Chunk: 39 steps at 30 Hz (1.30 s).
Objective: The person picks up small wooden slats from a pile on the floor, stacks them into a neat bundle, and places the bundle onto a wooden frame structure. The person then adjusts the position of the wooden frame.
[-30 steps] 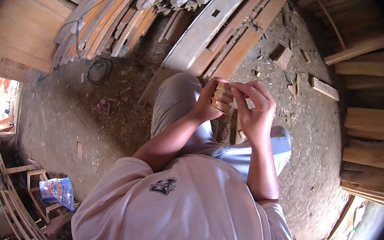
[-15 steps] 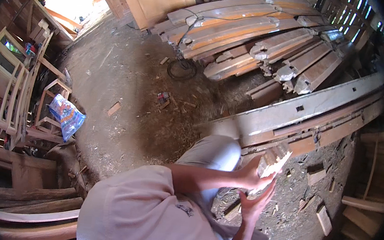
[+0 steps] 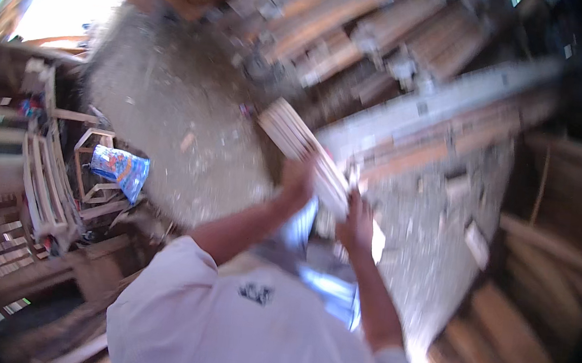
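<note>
A stack of pale, narrow wooden strips [image 3: 286, 126] lies slantwise in front of my body, held up off the ground. My left hand [image 3: 298, 177] is closed round the stack at its middle. Nearer me, my right hand [image 3: 357, 224] grips its lower right end. The strips sit side by side with dark lines between them. Motion smears the fingers and the strips' edges, and my hands hide part of the stack.
Long boards [image 3: 323, 15] are piled at the back. A long pale beam [image 3: 448, 102] runs across the right side. Planks [image 3: 503, 324] lie at lower right. A blue printed bag [image 3: 120, 171] stands by wooden frames on the left. Wood scraps [image 3: 476, 245] dot the dirt floor.
My hands have lifted the strips up and to the left, turning the stack from end-on to lengthwise. My body has straightened from its crouch, and the view has shifted with blur.
</note>
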Motion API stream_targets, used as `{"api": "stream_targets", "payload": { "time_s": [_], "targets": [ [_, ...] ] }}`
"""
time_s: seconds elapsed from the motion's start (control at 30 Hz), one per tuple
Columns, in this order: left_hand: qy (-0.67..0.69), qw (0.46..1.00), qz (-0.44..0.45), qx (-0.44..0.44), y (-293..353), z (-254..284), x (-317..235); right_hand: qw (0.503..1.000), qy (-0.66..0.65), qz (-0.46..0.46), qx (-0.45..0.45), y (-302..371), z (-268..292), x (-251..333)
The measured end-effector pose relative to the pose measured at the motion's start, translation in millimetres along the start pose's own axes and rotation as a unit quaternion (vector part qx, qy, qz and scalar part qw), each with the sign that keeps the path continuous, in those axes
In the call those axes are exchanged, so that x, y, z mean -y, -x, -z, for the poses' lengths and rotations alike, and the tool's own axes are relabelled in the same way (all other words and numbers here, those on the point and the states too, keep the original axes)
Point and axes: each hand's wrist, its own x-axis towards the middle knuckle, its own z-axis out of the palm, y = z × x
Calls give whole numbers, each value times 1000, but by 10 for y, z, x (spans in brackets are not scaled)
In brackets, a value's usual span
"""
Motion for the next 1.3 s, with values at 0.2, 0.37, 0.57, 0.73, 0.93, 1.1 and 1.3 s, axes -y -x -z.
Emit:
{"api": "stream_targets", "payload": {
  "time_s": [0.2,0.37,0.57,0.73,0.93,1.1,1.3],
  "targets": [
    [102,981,55,-158,1067,27,-1283,992,30,-20,117,428,279,1110],
    [102,975,63,-187,1505,169,-1600,990,-7,-25,140,703,439,1589],
    [151,973,41,-168,1841,-3,-1569,988,-38,-44,140,879,855,1733],
    [159,975,26,-153,2441,-234,-1672,988,3,9,152,1093,1145,1803],
    [170,960,-17,-220,2960,-87,-1582,979,-9,89,183,1261,1159,2059],
    [161,945,-78,-276,3106,294,-1707,968,20,117,220,1212,956,2444],
    [219,937,-129,-238,3120,896,-2293,950,43,156,268,718,469,2939]
  ]
}}
